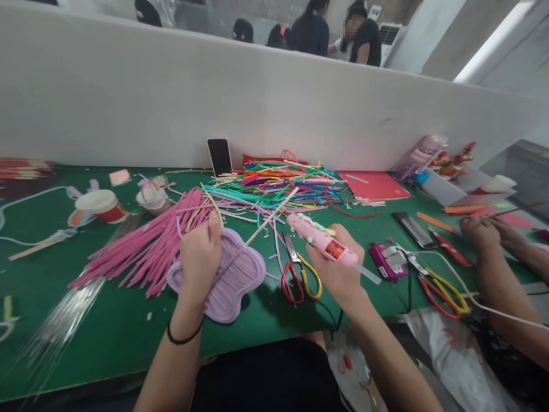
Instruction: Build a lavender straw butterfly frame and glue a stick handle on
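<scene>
My left hand (201, 254) is closed around a lilac, lobed piece (246, 272) made of pipe cleaners, held above the green table. A thin pale stick (272, 217) slants up and to the right from the piece. In my right hand (338, 269) is a pink glue gun (319, 236), its nozzle pointing up and left near the stick's upper part, with pale bits stuck on its body. Whether the nozzle touches the stick, I cannot tell. Scissors with red and yellow handles (294, 283) lie open on the table between my hands.
Pink pipe cleaners (141, 249) spread out at the left, beside cups (103, 206). Behind my hands lies a multicoloured pile (283, 180), with a phone (219, 157) leaning on the partition (171, 91). At the right are a purple box (377, 260), a white cable and another person's hands (480, 229).
</scene>
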{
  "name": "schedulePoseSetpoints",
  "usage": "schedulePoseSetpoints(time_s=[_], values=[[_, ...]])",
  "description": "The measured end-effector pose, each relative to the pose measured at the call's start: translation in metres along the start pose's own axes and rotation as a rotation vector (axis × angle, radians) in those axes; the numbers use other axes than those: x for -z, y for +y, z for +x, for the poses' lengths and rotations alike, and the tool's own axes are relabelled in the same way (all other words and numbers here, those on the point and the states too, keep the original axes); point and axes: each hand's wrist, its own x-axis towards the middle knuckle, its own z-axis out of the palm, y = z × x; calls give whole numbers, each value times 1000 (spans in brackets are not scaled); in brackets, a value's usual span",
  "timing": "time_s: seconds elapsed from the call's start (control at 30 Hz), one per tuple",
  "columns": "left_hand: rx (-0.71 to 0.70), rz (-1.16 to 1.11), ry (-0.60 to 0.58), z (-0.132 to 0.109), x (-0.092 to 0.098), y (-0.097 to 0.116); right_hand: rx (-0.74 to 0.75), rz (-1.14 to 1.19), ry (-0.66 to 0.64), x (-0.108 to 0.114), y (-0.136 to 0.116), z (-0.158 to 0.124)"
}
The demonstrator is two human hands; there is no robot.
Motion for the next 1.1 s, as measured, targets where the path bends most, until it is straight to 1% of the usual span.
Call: schedulePoseSetpoints(time_s=[0.1,0.27,0.33,0.43,0.47,0.63,0.73,0.83,0.9,1.0,1.1], values=[[-4,4,12,0,0,0,20,-3,-41,0,-1,-2],[-10,7,18,-2,1,-1,-16,-39,56,0,-2,0],[-16,8,19,-2,1,-1,5,-13,33,1,-1,0],[-19,4,23,-2,1,-2,43,33,-57,0,-1,0],[-19,0,21,-2,1,-2,45,30,-66,0,0,0],[-7,-24,1,-1,3,1,-23,-33,22,-2,3,0],[-3,-49,-4,-1,4,2,0,4,12,-2,4,-2],[-9,-66,-13,-1,5,2,34,43,-29,-2,5,-3],[-6,-66,-21,-1,5,3,26,36,-35,-2,7,-4],[5,-52,-27,-2,5,4,-31,12,4,-1,10,-3],[6,-52,-28,-1,5,4,-102,25,82,1,14,-2]])
